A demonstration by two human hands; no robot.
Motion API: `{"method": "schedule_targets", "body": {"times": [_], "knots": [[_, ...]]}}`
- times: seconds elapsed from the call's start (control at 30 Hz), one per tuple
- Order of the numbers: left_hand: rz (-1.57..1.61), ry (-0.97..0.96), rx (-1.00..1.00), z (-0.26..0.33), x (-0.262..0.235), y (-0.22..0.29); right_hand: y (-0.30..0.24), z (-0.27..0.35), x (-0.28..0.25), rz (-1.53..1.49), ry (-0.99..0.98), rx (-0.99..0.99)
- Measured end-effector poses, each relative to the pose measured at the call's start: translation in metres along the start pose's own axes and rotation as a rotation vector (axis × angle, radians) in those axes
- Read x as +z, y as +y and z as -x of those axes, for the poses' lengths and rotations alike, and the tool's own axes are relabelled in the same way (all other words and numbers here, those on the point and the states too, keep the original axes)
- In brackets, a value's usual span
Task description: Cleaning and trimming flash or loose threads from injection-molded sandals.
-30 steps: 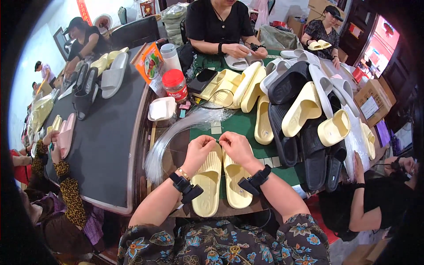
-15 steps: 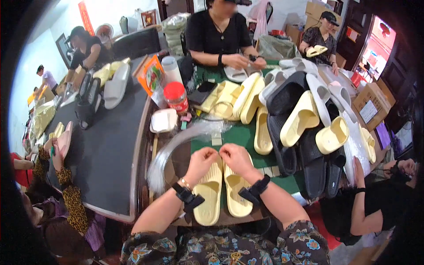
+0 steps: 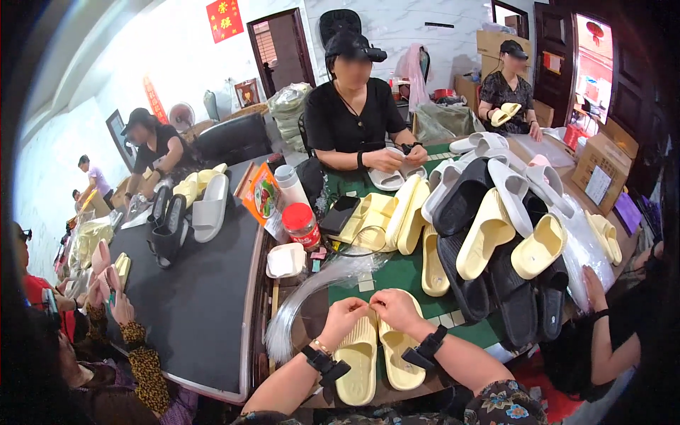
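Note:
A pair of pale yellow slippers lies on the table before me, the left slipper point(image 3: 356, 368) and the right slipper point(image 3: 402, 354) side by side with heels toward me. Over their ribbed straps, my left hand point(image 3: 344, 320) and my right hand point(image 3: 397, 309) meet, fingertips pinched close together. Whatever sits between the fingers is too small to make out. Each wrist wears a black band with a dark block on it. Left of my left hand, a bundle of thin clear plastic strands point(image 3: 296, 312) curves along the table.
A heap of yellow, black, white slippers point(image 3: 489, 230) rises at the right. Beyond the strands stand a white tub point(image 3: 286, 261), a red-lidded jar point(image 3: 301, 225) and a dark phone point(image 3: 340, 214). Co-workers sit around; one hand point(image 3: 593, 287) rests on clear plastic at right.
My view has tilted up, so everything sits lower and further right. My hands keep their pinch over the slippers. At the left, a co-worker's hands now hold pink slippers higher.

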State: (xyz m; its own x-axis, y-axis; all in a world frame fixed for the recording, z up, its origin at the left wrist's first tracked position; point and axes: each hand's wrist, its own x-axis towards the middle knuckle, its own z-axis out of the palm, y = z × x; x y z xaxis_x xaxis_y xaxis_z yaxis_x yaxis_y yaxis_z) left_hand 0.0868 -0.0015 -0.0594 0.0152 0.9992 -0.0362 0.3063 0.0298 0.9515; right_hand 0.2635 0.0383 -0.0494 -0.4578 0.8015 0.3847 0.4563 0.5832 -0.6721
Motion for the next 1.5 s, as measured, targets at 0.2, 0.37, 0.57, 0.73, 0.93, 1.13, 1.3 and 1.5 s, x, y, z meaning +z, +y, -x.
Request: {"method": "schedule_targets", "body": {"times": [0.2,0.37,0.57,0.73,0.93,1.13,1.3,1.5], "knots": [[-0.084,-0.020,-0.016,-0.004,-0.001,0.007,0.008,0.001,0.003,-0.015,-0.001,0.005],[-0.078,-0.017,-0.024,0.003,-0.001,0.011,0.008,0.002,0.004,-0.054,0.028,-0.057],[-0.070,0.055,-0.004,0.004,0.007,0.017,0.007,0.003,0.003,-0.117,-0.004,0.070],[0.075,0.234,0.137,0.009,0.010,0.013,0.001,-0.001,0.004,-0.174,0.017,0.087],[0.048,0.240,0.095,0.007,0.014,0.015,-0.001,-0.001,-0.003,-0.162,-0.013,0.081],[-0.121,0.258,0.115,0.008,0.014,0.011,0.002,0.001,0.000,-0.144,-0.041,0.084],[-0.086,0.239,0.107,0.007,0.013,0.002,0.000,0.001,0.001,-0.083,-0.050,0.034],[-0.058,0.189,0.072,0.005,0.013,0.014,0.003,-0.001,0.002,-0.098,-0.006,0.006]]}}
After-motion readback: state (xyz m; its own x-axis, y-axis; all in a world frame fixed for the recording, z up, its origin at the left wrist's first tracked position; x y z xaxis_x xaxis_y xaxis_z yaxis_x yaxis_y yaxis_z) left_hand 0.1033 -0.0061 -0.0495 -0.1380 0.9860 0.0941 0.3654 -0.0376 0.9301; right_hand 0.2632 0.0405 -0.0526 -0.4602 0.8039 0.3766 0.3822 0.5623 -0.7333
